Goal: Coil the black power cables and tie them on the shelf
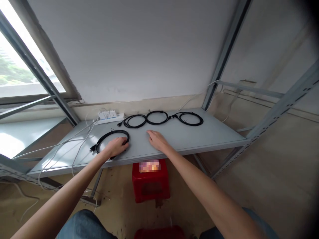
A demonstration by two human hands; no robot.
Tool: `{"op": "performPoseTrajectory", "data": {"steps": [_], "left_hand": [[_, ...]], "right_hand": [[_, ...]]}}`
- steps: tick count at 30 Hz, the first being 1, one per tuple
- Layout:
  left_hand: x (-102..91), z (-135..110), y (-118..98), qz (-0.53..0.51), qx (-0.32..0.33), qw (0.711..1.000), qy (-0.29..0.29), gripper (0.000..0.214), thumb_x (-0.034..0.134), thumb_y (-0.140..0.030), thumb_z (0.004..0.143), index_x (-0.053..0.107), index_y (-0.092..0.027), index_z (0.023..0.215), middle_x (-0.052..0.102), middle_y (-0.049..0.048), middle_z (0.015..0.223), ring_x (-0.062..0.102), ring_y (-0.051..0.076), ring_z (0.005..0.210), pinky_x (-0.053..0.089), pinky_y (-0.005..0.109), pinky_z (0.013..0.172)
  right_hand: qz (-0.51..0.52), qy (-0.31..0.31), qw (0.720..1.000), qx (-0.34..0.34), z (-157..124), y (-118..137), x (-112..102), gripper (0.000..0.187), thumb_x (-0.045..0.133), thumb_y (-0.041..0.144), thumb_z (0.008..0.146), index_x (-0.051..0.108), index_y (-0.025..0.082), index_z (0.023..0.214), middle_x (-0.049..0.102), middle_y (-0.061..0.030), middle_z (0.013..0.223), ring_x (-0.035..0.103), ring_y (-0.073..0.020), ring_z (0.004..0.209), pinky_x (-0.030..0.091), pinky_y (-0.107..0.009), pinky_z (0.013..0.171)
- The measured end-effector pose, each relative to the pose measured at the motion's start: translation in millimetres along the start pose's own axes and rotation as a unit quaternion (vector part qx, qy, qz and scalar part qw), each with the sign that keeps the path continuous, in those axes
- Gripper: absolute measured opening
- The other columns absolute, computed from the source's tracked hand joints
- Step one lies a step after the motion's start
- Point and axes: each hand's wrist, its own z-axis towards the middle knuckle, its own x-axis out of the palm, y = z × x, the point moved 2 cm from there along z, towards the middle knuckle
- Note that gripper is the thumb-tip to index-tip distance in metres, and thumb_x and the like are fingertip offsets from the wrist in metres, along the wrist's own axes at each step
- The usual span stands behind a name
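A coiled black cable [103, 135] lies at the front left of the grey metal shelf, its plug end pointing left. My left hand [117, 147] is curled over the right side of this loop, with the fingers closed on it. To the right, my right hand [157, 140] rests on the shelf surface, apart from any cable. Its fingers are bent and together, and I see nothing in them. Behind the hands, three more black coils lie in a row: a left coil [135, 127], a middle coil [157, 123] and a right coil [191, 124].
White power strip [109, 118] with adapters stands at the shelf's back left, and white cords [82, 139] trail from it over the left edge. Metal uprights [221, 59] frame the shelf [189, 142]. Below its front edge is a red stool [151, 181].
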Motion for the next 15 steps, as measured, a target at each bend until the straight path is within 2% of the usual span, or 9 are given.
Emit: {"op": "performPoseTrajectory", "data": {"steps": [3, 7, 9, 12, 15], "left_hand": [[2.0, 5.3, 1.3, -0.131, -0.015, 0.991, 0.016, 0.035, 0.049, -0.051, 0.089, 0.053, -0.023, 0.070, 0.055, 0.0012, 0.066, 0.054, 0.020, 0.065, 0.036, 0.029, 0.062], [5.7, 8.0, 2.7, -0.301, -0.062, 0.950, 0.062, 0.056, 0.042, -0.070, 0.092, 0.062, -0.020, 0.076, 0.050, -0.0009, 0.062, 0.045, 0.015, 0.054, 0.036, 0.029, 0.056], [5.8, 7.1, 0.4, -0.352, -0.083, 0.929, 0.076, 0.060, 0.041, -0.074, 0.092, 0.060, -0.020, 0.075, 0.050, -0.0009, 0.061, 0.043, 0.014, 0.052, 0.036, 0.028, 0.054], [3.9, 6.0, -9.2, -0.388, -0.080, 0.914, 0.088, 0.053, 0.045, -0.068, 0.093, 0.051, -0.021, 0.069, 0.050, -0.0010, 0.060, 0.044, 0.012, 0.051, 0.036, 0.026, 0.053], [2.8, 4.4, -27.0, -0.371, -0.064, 0.920, 0.108, 0.042, 0.049, -0.057, 0.092, 0.045, -0.023, 0.068, 0.048, -0.0026, 0.056, 0.042, 0.012, 0.046, 0.035, 0.027, 0.050]], "right_hand": [[-0.001, -0.003, 1.000, 0.001, -0.5, 0.3, -0.9, 0.042, 0.045, 0.007, 0.096, 0.060, 0.016, 0.134, 0.069, -0.0129, 0.131, 0.065, -0.0224, 0.117, 0.044, -0.031, 0.101], [-0.003, 0.002, 1.000, 0.008, -0.8, 1.1, -2.2, 0.040, 0.045, 0.007, 0.097, 0.060, 0.017, 0.133, 0.070, -0.0128, 0.129, 0.065, -0.0225, 0.116, 0.045, -0.031, 0.099], [-0.004, 0.003, 1.000, 0.010, -0.4, 1.4, -2.2, 0.041, 0.044, 0.007, 0.097, 0.060, 0.017, 0.133, 0.070, -0.0125, 0.129, 0.065, -0.0221, 0.116, 0.045, -0.031, 0.099], [-0.004, 0.003, 1.000, 0.009, 0.1, 1.5, -1.8, 0.042, 0.044, 0.006, 0.097, 0.060, 0.017, 0.133, 0.070, -0.0125, 0.130, 0.065, -0.0219, 0.117, 0.045, -0.031, 0.101], [-0.006, 0.004, 1.000, 0.014, -0.6, 1.0, -1.5, 0.044, 0.044, 0.007, 0.097, 0.058, 0.018, 0.136, 0.070, -0.0134, 0.130, 0.066, -0.0230, 0.116, 0.046, -0.032, 0.100]]}}
